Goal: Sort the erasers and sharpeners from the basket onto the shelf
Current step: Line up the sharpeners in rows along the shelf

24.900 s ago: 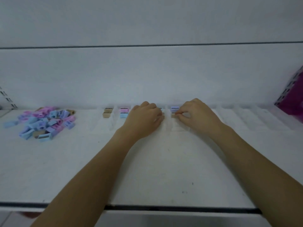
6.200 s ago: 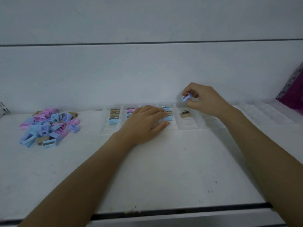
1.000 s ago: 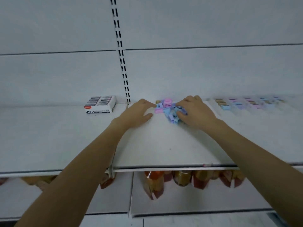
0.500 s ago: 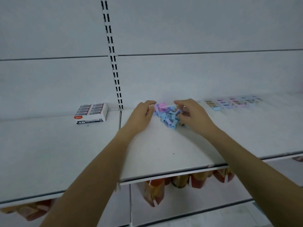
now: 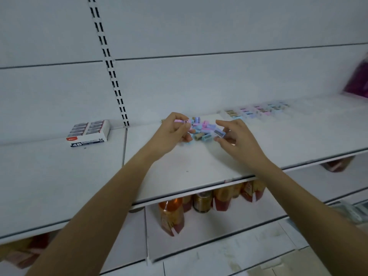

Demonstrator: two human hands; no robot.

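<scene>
A loose pile of small pink, blue and purple sharpeners (image 5: 203,127) lies on the white shelf (image 5: 199,166). My left hand (image 5: 171,132) is at the pile's left side and pinches a pink sharpener (image 5: 182,121) just above it. My right hand (image 5: 237,138) is at the pile's right side and pinches a purple sharpener (image 5: 219,133) between thumb and fingers. Further right, rows of sharpeners (image 5: 256,112) sit in a clear divided tray. A box of erasers (image 5: 88,132) stands on the shelf at the left.
A slotted upright rail (image 5: 111,72) runs up the back wall between the shelf sections. Bottles and packets (image 5: 201,204) fill the lower shelf. A purple basket (image 5: 358,80) shows blurred at the far right edge.
Both hands have each lifted a sharpener out of the pile. The camera view has swung and tilted, and the hands are slightly further apart.
</scene>
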